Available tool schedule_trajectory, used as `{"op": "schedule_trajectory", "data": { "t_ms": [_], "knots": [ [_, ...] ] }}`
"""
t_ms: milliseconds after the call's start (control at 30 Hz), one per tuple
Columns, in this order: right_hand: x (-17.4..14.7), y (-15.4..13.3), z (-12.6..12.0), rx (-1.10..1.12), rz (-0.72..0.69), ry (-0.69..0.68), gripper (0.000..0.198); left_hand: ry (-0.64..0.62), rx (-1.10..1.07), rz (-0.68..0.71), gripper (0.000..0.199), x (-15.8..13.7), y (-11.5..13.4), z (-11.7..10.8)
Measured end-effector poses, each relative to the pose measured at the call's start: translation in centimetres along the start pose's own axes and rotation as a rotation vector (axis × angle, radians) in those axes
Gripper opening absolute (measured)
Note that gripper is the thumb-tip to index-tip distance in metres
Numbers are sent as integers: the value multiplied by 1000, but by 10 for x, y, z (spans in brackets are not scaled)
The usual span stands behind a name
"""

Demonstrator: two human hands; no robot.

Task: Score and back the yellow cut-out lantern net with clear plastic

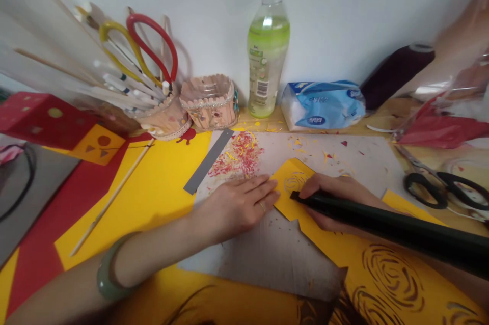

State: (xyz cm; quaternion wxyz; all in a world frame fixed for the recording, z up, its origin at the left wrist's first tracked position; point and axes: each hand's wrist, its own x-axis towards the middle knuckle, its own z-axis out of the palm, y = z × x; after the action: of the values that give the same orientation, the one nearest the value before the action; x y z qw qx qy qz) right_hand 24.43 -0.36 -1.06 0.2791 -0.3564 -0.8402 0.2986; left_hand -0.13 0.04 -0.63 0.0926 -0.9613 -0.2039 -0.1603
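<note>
My left hand (pixel 240 202) lies with its fingers stretched out and close together. Its fingertips press on the left edge of a yellow paper piece (pixel 286 202), which has curved rose-like cut lines. On that piece my right hand (pixel 324 190) is closed, its fingers curled near the cut lines. A long black bar (pixel 374 215) crosses in front of it from the right edge and hides much of the grip. What the fingers hold cannot be made out. Beneath both hands is a grey board (pixel 244 259). More yellow paper with cut-out roses (pixel 393 276) extends toward the lower right.
Red and yellow scraps (pixel 244 152) and a grey ruler (pixel 208 162) lie on the board. Behind stand a pen holder (pixel 164 121), a small basket (pixel 209 106), a bottle (pixel 267 60) and a tissue pack (pixel 324 103). Black-handled scissors (pixel 426 190) lie at right, a wooden stick (pixel 110 200) at left.
</note>
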Motion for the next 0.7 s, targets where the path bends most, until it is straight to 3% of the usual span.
{"op": "schedule_trajectory", "data": {
  "t_ms": [300, 700],
  "knots": [
    [2, -3, 0, -9, -114, 12, 16, -14, 9, -6, 25, 1, 0, -2],
    [-2, 3, 1, 45, -3, -50, 15, -11, 16, -4, 26, -1, 1, 0]
  ]
}}
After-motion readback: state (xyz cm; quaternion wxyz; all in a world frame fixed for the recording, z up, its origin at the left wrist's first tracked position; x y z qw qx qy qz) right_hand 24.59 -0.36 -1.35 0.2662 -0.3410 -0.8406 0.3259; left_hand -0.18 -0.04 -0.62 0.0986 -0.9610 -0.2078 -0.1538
